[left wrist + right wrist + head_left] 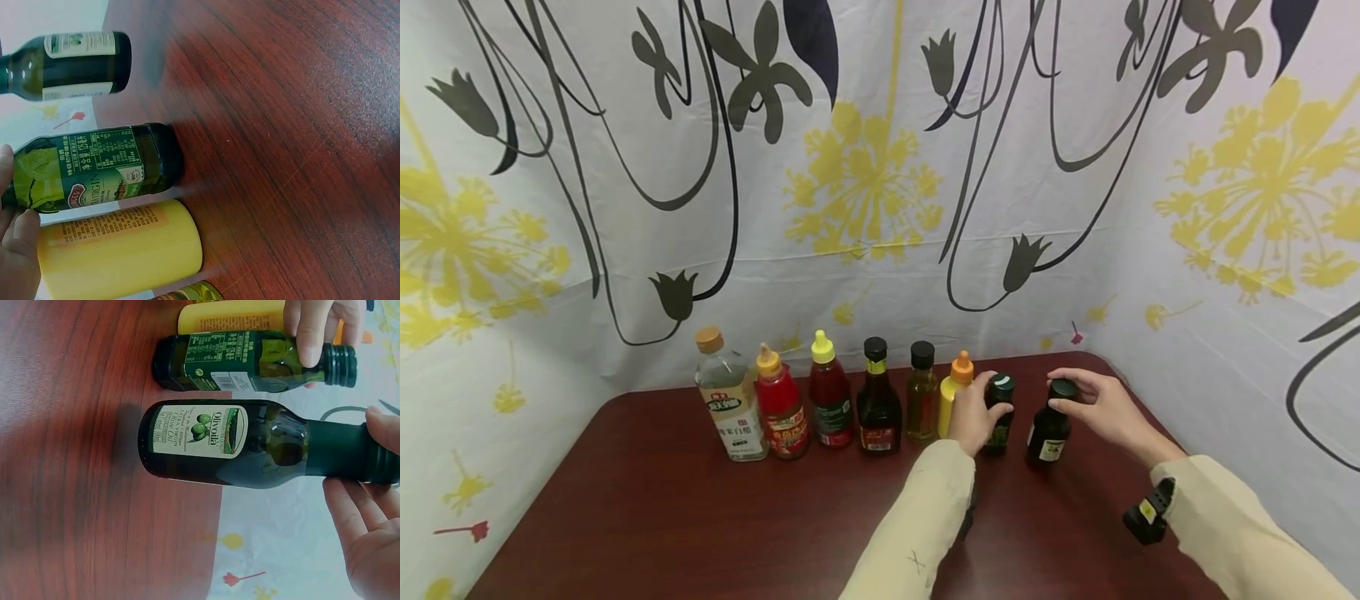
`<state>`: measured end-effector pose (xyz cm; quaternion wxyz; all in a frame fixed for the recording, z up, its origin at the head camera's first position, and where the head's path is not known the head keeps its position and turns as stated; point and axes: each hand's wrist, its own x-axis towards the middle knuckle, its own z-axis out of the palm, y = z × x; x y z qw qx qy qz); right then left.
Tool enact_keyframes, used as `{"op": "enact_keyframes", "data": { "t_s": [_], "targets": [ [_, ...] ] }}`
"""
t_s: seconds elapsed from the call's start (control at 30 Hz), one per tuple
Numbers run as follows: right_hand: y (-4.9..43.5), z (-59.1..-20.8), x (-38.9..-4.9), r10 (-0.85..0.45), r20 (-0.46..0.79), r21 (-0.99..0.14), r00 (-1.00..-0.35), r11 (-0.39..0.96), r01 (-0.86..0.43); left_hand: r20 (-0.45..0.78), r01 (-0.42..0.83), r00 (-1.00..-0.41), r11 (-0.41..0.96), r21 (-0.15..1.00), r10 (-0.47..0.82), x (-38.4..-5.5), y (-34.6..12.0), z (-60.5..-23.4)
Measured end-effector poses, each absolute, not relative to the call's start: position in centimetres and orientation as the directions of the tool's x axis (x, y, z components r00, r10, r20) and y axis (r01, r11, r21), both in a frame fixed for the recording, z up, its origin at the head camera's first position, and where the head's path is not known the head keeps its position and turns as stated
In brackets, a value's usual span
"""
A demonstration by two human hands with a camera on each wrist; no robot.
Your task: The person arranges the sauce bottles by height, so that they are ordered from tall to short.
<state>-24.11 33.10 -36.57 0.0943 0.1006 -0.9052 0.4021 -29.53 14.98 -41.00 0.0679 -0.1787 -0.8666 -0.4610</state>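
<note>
My left hand point(972, 417) grips a green olive oil bottle point(998, 435) near its neck, fingers and thumb on either side. Its square-sided body and green label face the camera in the left wrist view point(103, 165). To its right, my right hand point(1101, 408) pinches the dark green cap and neck of a second, rounder olive oil bottle point(1049, 433). That bottle carries a cream label with olives, seen in the right wrist view point(200, 434); it is upright, its base close over the table. Beside the left hand is a yellow squeeze bottle point(949, 400), partly hidden by that hand.
A row continues leftward: a small oil bottle point(921, 396), a dark sauce bottle point(878, 412), a red yellow-capped bottle point(831, 404), a red squeeze bottle point(782, 412) and a clear vinegar bottle point(733, 412). The dark red table point(737, 533) meets a patterned cloth point(865, 292) behind.
</note>
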Motion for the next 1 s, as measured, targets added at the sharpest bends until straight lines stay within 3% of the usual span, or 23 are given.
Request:
{"op": "enact_keyframes", "data": {
  "t_s": [1.0],
  "targets": [
    [33.3,-38.6,-27.2,-0.114,0.198,-0.779,-0.973,0.584,-0.227,0.233,0.336,-0.940,0.554,0.761,0.250,-30.0,15.6,-40.7]
  ]
}}
